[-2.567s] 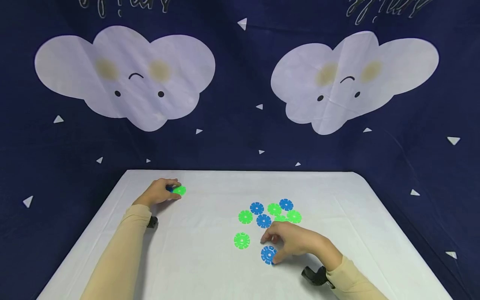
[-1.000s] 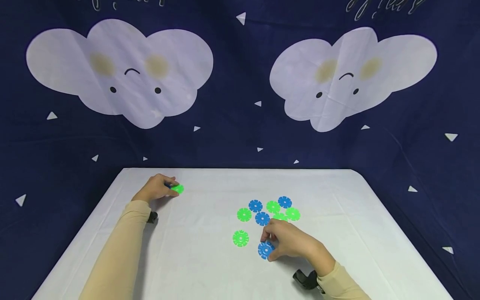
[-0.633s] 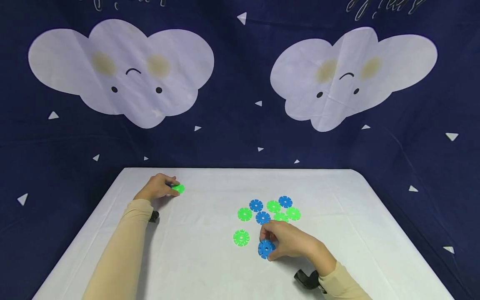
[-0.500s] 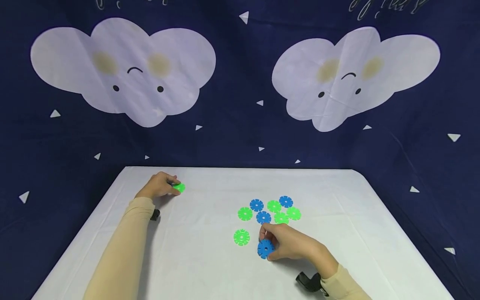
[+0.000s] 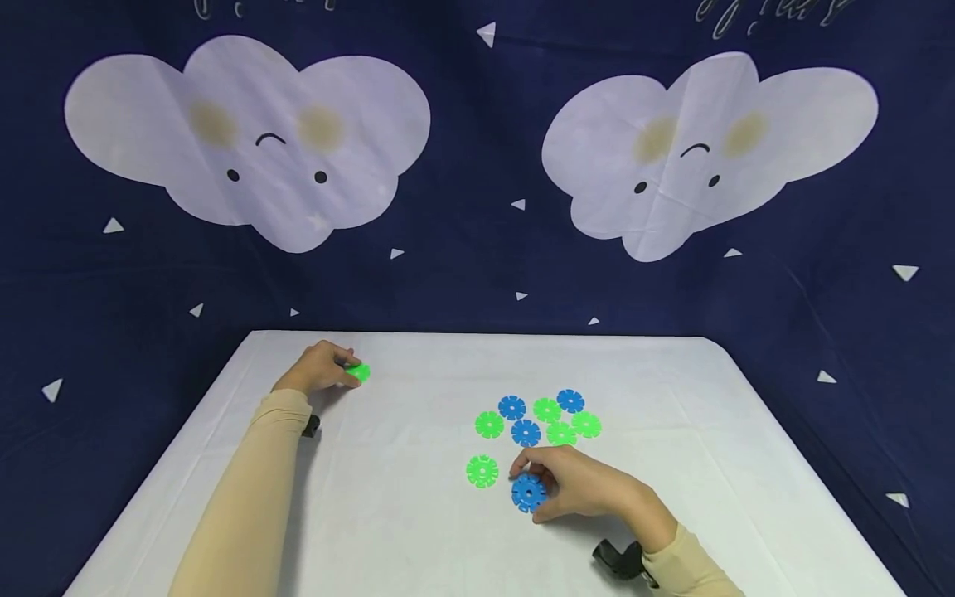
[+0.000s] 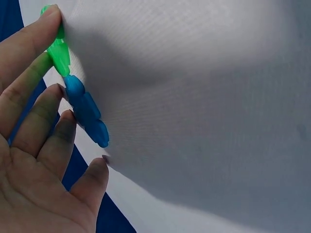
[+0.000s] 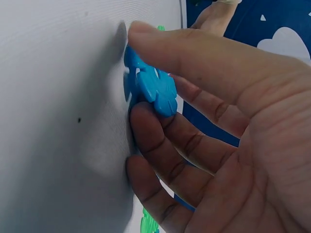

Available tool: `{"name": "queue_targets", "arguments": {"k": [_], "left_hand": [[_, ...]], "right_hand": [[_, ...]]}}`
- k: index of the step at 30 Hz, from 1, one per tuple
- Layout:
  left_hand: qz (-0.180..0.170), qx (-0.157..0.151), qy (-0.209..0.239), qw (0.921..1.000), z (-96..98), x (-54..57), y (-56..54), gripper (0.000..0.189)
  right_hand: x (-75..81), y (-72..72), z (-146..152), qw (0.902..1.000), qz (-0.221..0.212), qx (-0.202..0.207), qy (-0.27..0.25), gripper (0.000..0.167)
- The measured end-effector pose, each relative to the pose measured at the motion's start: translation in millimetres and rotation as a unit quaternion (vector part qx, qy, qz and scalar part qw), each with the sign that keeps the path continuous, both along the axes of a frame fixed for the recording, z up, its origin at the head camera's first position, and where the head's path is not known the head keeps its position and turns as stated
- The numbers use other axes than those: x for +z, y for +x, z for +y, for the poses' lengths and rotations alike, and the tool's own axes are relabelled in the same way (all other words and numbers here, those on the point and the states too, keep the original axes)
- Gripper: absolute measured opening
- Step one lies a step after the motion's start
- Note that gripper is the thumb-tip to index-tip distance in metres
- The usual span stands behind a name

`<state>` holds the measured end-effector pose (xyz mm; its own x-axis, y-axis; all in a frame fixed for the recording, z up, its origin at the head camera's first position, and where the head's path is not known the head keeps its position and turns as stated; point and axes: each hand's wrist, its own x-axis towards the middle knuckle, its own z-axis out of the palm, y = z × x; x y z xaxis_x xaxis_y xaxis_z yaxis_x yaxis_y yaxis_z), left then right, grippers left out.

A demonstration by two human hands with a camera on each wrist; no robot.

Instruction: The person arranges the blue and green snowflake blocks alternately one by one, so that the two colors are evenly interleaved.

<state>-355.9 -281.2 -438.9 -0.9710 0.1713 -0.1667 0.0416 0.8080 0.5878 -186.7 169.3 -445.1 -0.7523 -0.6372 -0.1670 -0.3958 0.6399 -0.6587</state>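
At the table's far left, my left hand [image 5: 319, 367] holds a green snowflake disc [image 5: 361, 372]. In the left wrist view a blue snowflake disc [image 6: 86, 110] lies end to end with the green one, fingertips against both. Front of centre, my right hand [image 5: 585, 481] curls thumb and fingers around another blue snowflake disc [image 5: 528, 494], low over the table. The right wrist view has this blue piece [image 7: 158, 87] between thumb and fingers; it looks like two overlapping layers. How firmly it is gripped is hard to tell.
Behind the right hand lies a loose group of green discs [image 5: 489, 424] and blue discs [image 5: 511, 408]. A single green disc [image 5: 482, 471] lies left of that hand. White cloth covers the table [image 5: 403, 497]; a dark blue cloud-printed curtain [image 5: 477, 166] hangs behind.
My right fingers have closed in around the blue disc and shifted it slightly left; its face looks turned. Just now the index fingertip stands a little farther out. The left hand has hardly moved.
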Motion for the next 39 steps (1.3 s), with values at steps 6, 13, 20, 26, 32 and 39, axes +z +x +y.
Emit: {"name": "queue_targets", "arguments": {"k": [6,13,20,26,32,39], "left_hand": [[0.003,0.001,0.003,1.0000,-1.1,0.3,1.6,0.052],[0.002,0.003,0.007,1.0000,-0.4,-0.3,1.8,0.052],[-0.006,0.005,0.014,0.9999,-0.1,-2.8,3.3,0.052],[0.001,0.009,0.014,0.9999,0.2,-1.1,4.1,0.050],[0.012,0.005,0.015,0.9998,-1.2,1.2,4.4,0.050],[0.020,-0.014,0.015,0.9996,0.1,1.1,6.4,0.049]], "right_hand": [[2.2,1.4,0,0.9999,0.002,0.002,0.011,0.051],[1.8,-0.4,1,0.9996,0.023,0.015,0.007,0.048],[0.5,-4.4,0,0.9999,0.004,0.012,0.007,0.043],[6.0,-12.9,-9,0.9997,0.016,0.020,0.004,0.041],[18.9,-30.9,-27,0.9950,0.098,0.005,0.018,0.044],[25.3,-60.2,-56,0.9867,0.159,-0.036,0.005,0.044]]}}
